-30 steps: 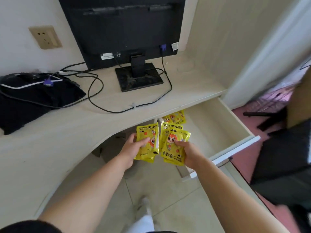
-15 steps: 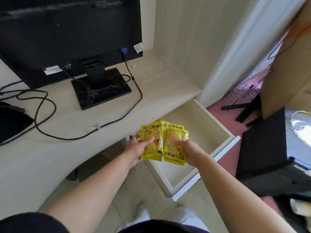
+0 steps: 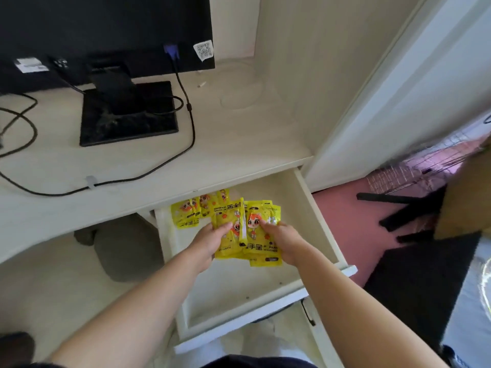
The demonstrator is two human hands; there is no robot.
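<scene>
Yellow plastic hand-warmer packets point(image 3: 255, 247), flat and printed with a cartoon face, are fanned out between both hands above the open white wooden drawer point(image 3: 247, 301).

In the head view, the left hand point(image 3: 208, 241) grips the left part of the fan, with its thumb pressed on the printed front and its fingers tucked behind. The right hand point(image 3: 285, 241) pinches the right part the same way, thumb on top beside the cartoon face and fingers hidden underneath. The two bunches overlap in the middle, where one packet stands edge-on between them. I cannot tell whether the lowest packets touch the drawer floor.

Just beyond the grip, toward the back left corner of the drawer, more loose yellow packets point(image 3: 186, 215) lie in a pile, partly under the desk edge. Farther beyond the grip, the cream desk top point(image 3: 127, 168) carries a black monitor point(image 3: 106, 22) on a square black stand point(image 3: 127, 120), and a black cable point(image 3: 192, 128) loops past the stand. To the right of the grip and well apart from it are a pink floor point(image 3: 342, 208) and a brown cardboard box point(image 3: 467, 208).
</scene>
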